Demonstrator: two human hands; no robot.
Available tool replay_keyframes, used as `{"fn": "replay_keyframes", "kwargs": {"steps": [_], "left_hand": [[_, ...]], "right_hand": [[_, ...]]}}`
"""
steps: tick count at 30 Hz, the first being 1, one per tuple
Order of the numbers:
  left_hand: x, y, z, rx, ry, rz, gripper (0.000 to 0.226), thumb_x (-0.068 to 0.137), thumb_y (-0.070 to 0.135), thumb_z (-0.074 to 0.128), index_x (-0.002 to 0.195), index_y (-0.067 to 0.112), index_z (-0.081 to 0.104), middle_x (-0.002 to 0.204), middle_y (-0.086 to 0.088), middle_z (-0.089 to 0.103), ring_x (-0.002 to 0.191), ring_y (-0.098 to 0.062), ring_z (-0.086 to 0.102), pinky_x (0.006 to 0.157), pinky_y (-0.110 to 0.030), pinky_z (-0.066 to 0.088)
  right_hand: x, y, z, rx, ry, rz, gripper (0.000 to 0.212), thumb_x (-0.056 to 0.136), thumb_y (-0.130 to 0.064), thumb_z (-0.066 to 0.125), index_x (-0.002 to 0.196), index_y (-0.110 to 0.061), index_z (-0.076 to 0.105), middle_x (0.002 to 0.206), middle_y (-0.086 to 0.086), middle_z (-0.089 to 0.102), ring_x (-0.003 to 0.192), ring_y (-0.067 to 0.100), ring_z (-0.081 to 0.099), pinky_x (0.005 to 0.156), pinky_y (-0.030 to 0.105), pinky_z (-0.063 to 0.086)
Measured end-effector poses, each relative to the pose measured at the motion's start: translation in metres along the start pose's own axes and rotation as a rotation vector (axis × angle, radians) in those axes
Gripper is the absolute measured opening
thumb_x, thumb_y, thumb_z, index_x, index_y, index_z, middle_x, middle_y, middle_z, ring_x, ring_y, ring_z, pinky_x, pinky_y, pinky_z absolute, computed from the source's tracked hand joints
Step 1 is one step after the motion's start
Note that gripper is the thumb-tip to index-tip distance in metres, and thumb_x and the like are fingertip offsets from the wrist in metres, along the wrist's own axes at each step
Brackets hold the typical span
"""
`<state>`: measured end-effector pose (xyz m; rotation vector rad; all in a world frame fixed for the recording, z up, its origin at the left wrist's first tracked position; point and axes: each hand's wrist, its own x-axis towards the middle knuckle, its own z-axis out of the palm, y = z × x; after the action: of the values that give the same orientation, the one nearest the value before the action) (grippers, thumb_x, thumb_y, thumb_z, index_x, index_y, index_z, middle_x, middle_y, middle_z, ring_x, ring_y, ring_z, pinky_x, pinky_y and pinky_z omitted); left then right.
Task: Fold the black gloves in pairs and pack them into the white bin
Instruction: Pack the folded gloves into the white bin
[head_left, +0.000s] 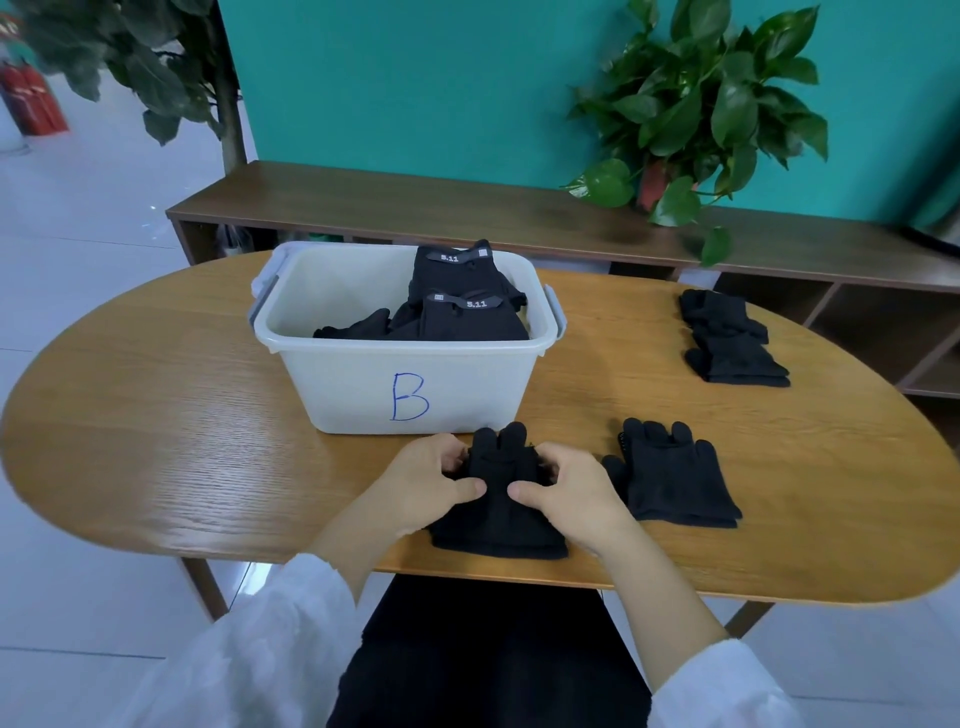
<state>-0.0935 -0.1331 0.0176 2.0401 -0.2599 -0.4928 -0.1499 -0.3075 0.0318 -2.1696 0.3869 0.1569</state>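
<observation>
All the gloves are plain black: the pair near the front edge (498, 514), the pair just right of it (675, 483), the far-right stack (732, 338), plus the ones in the bin (467, 306), which have grey tags with white "5.11" lettering. The bin (363, 384) is milky white with a blue handwritten "B" and greyish handles. The desk (156, 415) is warm orange-brown woodgrain. Teal wall (415, 78), dark brown shelf (415, 208), green leafy plant (701, 104), white sleeves (270, 649).

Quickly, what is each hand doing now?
Left hand: grips the black gloves on the table.
Right hand: grips the same gloves.
</observation>
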Motion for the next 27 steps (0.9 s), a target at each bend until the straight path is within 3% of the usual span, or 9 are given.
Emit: {"fn": "replay_keyframes", "kwargs": {"steps": [6, 14, 18, 23, 27], "left_hand": [[-0.013, -0.004, -0.002, -0.116, 0.009, 0.052, 0.022, 0.09, 0.017, 0.068, 0.111, 0.022, 0.064, 0.114, 0.01, 0.065, 0.113, -0.003, 0.056, 0.086, -0.02, 0.043], [-0.032, 0.014, -0.008, -0.134, 0.017, 0.109, 0.021, 0.092, 0.018, 0.066, 0.112, 0.023, 0.066, 0.113, 0.012, 0.068, 0.114, -0.001, 0.057, 0.095, -0.025, 0.047], [-0.049, 0.054, -0.037, -0.104, 0.038, 0.199, 0.02, 0.092, 0.017, 0.065, 0.111, 0.024, 0.067, 0.105, 0.012, 0.07, 0.103, 0.003, 0.062, 0.085, -0.015, 0.05], [-0.05, 0.111, -0.1, -0.053, 0.132, 0.276, 0.021, 0.092, 0.015, 0.066, 0.113, 0.018, 0.067, 0.105, 0.003, 0.071, 0.103, -0.009, 0.066, 0.09, -0.028, 0.054], [-0.024, 0.135, -0.152, -0.04, 0.189, 0.265, 0.02, 0.094, 0.015, 0.064, 0.114, 0.015, 0.067, 0.101, -0.001, 0.074, 0.094, -0.018, 0.071, 0.089, -0.039, 0.057]], "right_hand": [[-0.013, 0.009, -0.001, 0.264, -0.066, -0.103, 0.021, 0.088, -0.011, 0.069, 0.105, -0.023, 0.068, 0.101, -0.003, 0.072, 0.096, 0.012, 0.067, 0.088, 0.041, 0.057], [-0.031, -0.004, -0.018, 0.332, -0.088, -0.166, 0.025, 0.088, -0.004, 0.066, 0.103, -0.023, 0.071, 0.101, -0.001, 0.073, 0.097, 0.018, 0.069, 0.09, 0.043, 0.056], [-0.041, -0.043, -0.042, 0.339, -0.107, -0.27, 0.025, 0.089, -0.001, 0.065, 0.103, -0.021, 0.071, 0.101, 0.0, 0.074, 0.096, 0.017, 0.07, 0.086, 0.035, 0.057], [-0.026, -0.124, -0.066, 0.316, -0.102, -0.439, 0.023, 0.089, 0.007, 0.061, 0.099, -0.011, 0.07, 0.095, 0.003, 0.075, 0.086, 0.012, 0.07, 0.078, 0.028, 0.059], [0.015, -0.186, -0.07, 0.253, -0.079, -0.459, 0.017, 0.09, 0.002, 0.062, 0.102, -0.007, 0.069, 0.094, 0.007, 0.073, 0.081, 0.02, 0.069, 0.07, 0.034, 0.061]]}}
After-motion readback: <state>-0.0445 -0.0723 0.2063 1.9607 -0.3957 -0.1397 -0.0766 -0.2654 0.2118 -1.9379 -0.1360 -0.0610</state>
